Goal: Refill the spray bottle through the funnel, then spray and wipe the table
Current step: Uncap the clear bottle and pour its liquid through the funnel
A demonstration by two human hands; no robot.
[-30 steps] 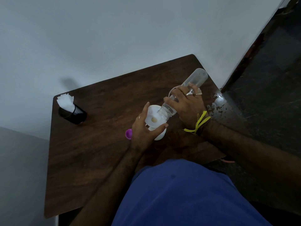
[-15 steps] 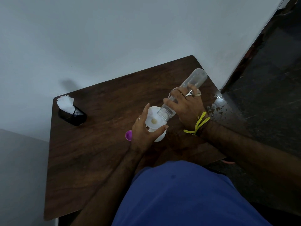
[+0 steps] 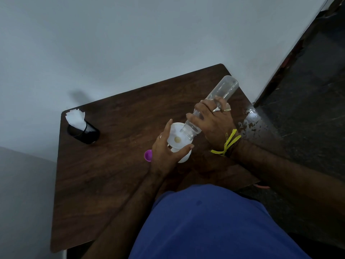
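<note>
A white funnel [image 3: 175, 136] stands in the mouth of a white spray bottle [image 3: 183, 159], which is mostly hidden under it. My left hand [image 3: 166, 150] wraps around the funnel and the bottle below it. My right hand [image 3: 212, 120] grips a clear plastic bottle [image 3: 223, 89], tipped steeply with its open mouth over the funnel's bowl and its base raised toward the wall. The clear bottle looks nearly empty. A purple cap [image 3: 148, 155] lies on the dark wooden table [image 3: 112, 165] just left of my left hand.
A black mesh holder [image 3: 84, 131] with white tissues [image 3: 75, 118] stands at the table's far left corner. The table's far edge meets a white wall. Wet patches glint at the right edge [image 3: 250, 120], beside a dark floor. My blue-clad leg fills the near foreground.
The clear bottle has tipped slightly steeper over the funnel. Both hands stay in nearly the same place.
</note>
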